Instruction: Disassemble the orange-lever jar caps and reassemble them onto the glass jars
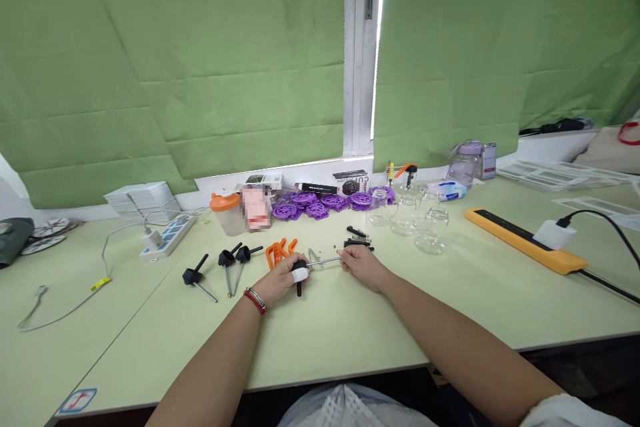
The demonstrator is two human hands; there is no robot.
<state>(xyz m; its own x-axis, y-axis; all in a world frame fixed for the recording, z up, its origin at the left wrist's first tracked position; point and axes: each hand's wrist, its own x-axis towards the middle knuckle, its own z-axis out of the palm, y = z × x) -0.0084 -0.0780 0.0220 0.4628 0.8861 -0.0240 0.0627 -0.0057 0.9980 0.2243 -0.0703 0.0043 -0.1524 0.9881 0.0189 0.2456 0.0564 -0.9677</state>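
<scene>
The left hand (pixel 290 280), a white wrap on one digit, closes around the black head of a metal-rod piece (pixel 323 262) held low over the table; the right hand (pixel 361 263) pinches the rod's far end. Just beyond lie loose screws (pixel 314 256), angular orange parts (pixel 278 252) and slim black parts (pixel 356 241). Three similar black-headed pieces (pixel 227 259) rest to the left. Farther back, spoked purple discs (pixel 316 208) and rounded clear glass vessels (pixel 430 240) crowd the pale, smooth table (pixel 350 340). Both forearms reach forward, converging.
</scene>
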